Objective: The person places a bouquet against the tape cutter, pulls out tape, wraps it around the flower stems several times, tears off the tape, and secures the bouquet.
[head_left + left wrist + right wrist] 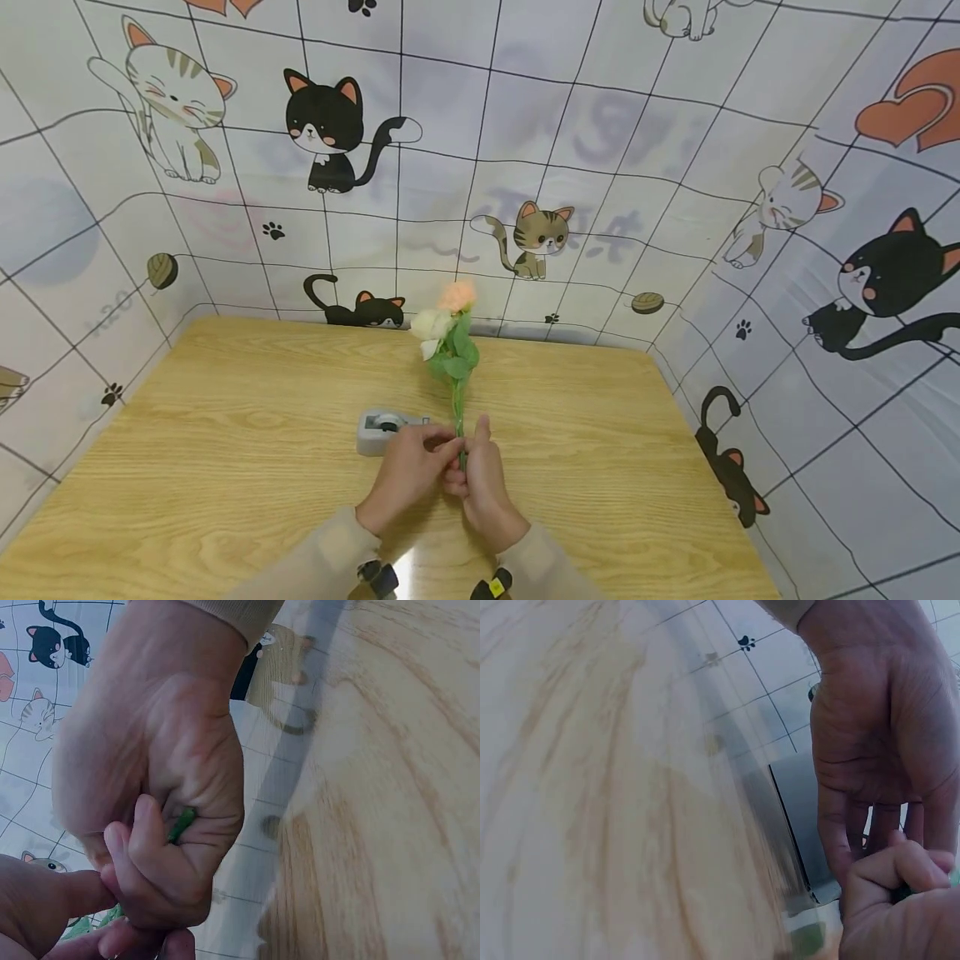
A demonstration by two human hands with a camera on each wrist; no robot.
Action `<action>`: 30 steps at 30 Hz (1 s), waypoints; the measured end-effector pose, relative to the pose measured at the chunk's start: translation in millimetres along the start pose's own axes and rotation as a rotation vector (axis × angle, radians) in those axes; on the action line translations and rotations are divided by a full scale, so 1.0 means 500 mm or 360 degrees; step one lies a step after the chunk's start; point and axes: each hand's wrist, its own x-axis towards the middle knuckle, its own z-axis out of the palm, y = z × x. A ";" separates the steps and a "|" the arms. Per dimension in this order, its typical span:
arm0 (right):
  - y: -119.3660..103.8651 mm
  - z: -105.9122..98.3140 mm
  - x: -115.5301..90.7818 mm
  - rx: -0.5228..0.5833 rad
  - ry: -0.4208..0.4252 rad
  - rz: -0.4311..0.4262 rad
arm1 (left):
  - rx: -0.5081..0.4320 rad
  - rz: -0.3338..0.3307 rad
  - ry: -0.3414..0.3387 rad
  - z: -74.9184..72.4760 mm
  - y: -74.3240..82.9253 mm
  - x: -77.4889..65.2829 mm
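Flowers (457, 367) are pointing to twelve o'clock, the right hand (486, 487) is gripping their lower stems (458, 404), and the left hand (411, 468), nearer the tape dispenser (371, 440), is reaching them from nine o'clock, pinch unclear.

In the head view, the right hand (486, 486) is hiding the lower flower stems (457, 404) in its curled fingers, and the left hand (408, 468) is covering part of the tape dispenser (369, 437). The bottom edge is cutting off both sleeves (333, 546) and the counter (187, 483). Faint marks (618, 129) beyond are looking too blurred to read. In the right wrist view, a green patch (808, 939) is blurring past recognition.
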 end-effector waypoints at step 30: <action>-0.091 -0.071 0.052 -0.0820 -0.0163 -0.0104 | -0.0120 -0.0021 -0.0025 -0.012 0.002 -0.018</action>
